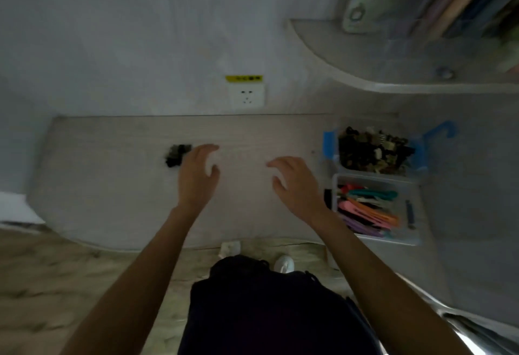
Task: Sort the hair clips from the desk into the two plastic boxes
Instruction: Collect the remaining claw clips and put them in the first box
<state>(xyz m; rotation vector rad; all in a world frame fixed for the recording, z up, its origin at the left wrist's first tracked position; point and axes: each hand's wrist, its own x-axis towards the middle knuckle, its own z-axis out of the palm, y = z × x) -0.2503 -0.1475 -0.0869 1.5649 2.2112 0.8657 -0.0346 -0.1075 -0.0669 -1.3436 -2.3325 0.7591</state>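
My left hand (196, 170) and right hand (293, 179) hover empty, fingers loosely spread. Dark hair clips (177, 154), a blurry clump, lie just beyond my left fingertips.

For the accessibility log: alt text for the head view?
Both empty hands, left hand and right hand, hover open over a pale desk. A small dark clip pile lies by the left; two plastic boxes of clips sit at right.
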